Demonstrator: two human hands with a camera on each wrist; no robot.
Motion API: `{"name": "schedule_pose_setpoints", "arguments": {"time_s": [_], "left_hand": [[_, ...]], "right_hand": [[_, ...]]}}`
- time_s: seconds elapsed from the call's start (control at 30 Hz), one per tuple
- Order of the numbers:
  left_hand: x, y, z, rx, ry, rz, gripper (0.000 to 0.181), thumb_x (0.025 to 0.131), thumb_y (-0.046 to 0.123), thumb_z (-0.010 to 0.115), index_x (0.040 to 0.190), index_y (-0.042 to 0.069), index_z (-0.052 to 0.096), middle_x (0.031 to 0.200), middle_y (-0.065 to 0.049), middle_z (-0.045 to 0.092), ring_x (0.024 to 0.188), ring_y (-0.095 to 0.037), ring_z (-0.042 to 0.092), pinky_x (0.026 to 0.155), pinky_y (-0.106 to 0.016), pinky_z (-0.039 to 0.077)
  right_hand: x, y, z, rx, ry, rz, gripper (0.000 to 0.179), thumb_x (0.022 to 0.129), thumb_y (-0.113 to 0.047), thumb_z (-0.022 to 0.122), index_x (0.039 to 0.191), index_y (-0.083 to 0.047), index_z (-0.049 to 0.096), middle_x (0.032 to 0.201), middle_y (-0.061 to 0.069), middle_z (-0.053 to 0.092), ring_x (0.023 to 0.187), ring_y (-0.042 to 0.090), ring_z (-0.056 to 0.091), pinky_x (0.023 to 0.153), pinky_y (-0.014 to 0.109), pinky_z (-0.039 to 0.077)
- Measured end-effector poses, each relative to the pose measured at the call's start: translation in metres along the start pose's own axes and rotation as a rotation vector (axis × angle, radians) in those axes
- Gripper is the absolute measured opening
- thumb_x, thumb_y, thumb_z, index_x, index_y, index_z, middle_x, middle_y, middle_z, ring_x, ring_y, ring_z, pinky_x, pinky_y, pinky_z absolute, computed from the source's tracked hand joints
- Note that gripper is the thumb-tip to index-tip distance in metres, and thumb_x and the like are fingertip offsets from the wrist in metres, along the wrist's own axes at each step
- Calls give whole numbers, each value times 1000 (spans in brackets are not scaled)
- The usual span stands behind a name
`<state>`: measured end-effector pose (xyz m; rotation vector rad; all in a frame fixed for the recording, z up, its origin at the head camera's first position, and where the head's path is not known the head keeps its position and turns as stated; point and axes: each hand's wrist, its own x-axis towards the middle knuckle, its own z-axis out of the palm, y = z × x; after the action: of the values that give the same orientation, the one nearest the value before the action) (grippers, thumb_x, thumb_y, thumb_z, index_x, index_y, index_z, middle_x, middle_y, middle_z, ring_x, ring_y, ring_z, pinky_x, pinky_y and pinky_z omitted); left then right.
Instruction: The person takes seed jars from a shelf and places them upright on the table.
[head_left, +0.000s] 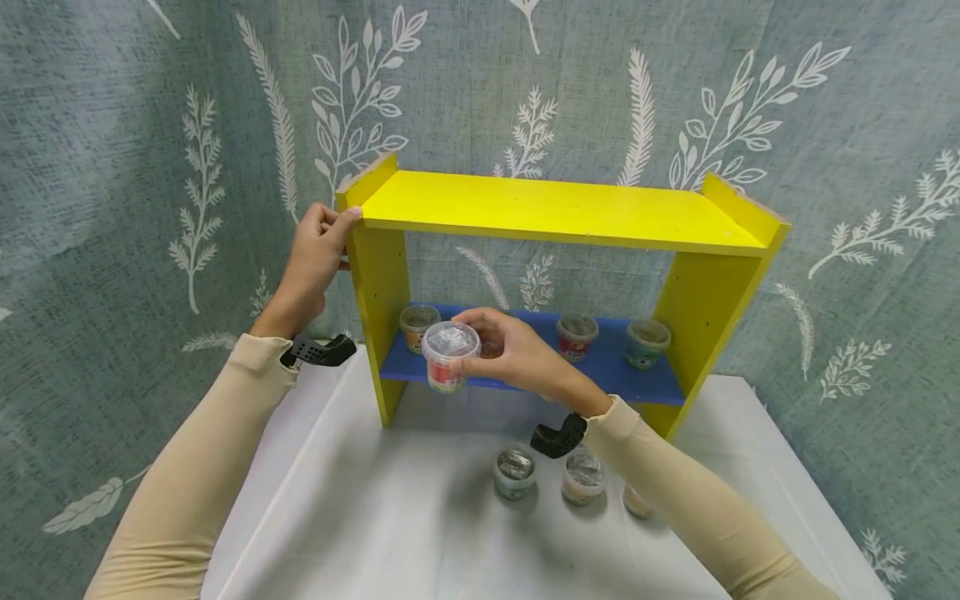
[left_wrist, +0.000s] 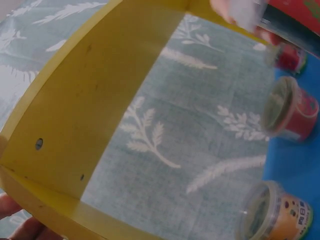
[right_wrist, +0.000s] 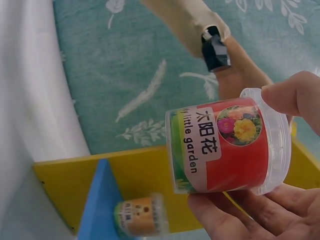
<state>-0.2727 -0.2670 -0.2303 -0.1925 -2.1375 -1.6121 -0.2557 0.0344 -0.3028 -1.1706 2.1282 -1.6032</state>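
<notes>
My right hand (head_left: 513,354) holds a small clear plastic tub (head_left: 445,371) with a red label and a clear lid, in front of the blue shelf board (head_left: 517,385). In the right wrist view the tub (right_wrist: 235,150) lies sideways between thumb and fingers, its label showing flowers and "little garden". At the upper left corner of the yellow shelf unit (head_left: 547,204), my left hand (head_left: 309,254) grips the side panel, thumb in front. An orange-labelled tub (head_left: 420,327) stands at the board's left end; a red one (head_left: 576,336) and a green one (head_left: 645,343) stand farther right.
Another shelf tub (head_left: 491,346) is mostly hidden behind my right hand. On the white table (head_left: 360,508), in front of the unit, stand two tubs (head_left: 515,472) and a third (head_left: 637,502) partly covered by my right forearm. Leaf-patterned cloth (head_left: 480,83) hangs behind.
</notes>
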Motion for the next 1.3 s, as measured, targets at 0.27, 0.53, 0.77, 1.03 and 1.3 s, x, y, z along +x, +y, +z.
{"name": "schedule_pose_setpoints", "arguments": {"time_s": [0.27,0.53,0.77,1.03,1.3], "left_hand": [[0,0,0,0,1,3,39,104,53,53,101,15,43,103,-6,49,93,-20,52,81,-41,44],[-1,-1,0,7,9,-6,39,104,53,53,103,15,43,103,-6,48,93,-20,52,82,-42,45],[0,-1,1,3,9,-5,38,104,52,53,102,15,43,104,-6,48,94,-20,52,83,-42,44],[2,-2,1,-5,10,6,38,104,52,52,102,15,44,104,-6,50,92,-21,54,79,-38,45],[1,-2,1,-1,15,3,38,104,52,52,102,15,44,104,-6,50,92,-20,53,80,-40,45]], "right_hand": [[-7,16,8,-17,-11,27,54,92,-16,80,140,-11,54,126,6,65,117,21,63,96,37,54],[-13,34,18,-16,-34,51,55,91,-16,81,139,-12,55,126,4,66,120,18,62,98,36,53],[-19,44,24,-32,-42,49,55,89,-18,83,137,-13,56,125,2,66,117,16,64,98,37,53],[-26,54,32,-54,-59,70,55,89,-18,83,136,-13,56,125,1,66,115,14,66,96,33,54],[-32,69,39,-90,-61,107,56,86,-23,86,134,-15,57,121,-2,68,111,12,67,94,32,55]]}}
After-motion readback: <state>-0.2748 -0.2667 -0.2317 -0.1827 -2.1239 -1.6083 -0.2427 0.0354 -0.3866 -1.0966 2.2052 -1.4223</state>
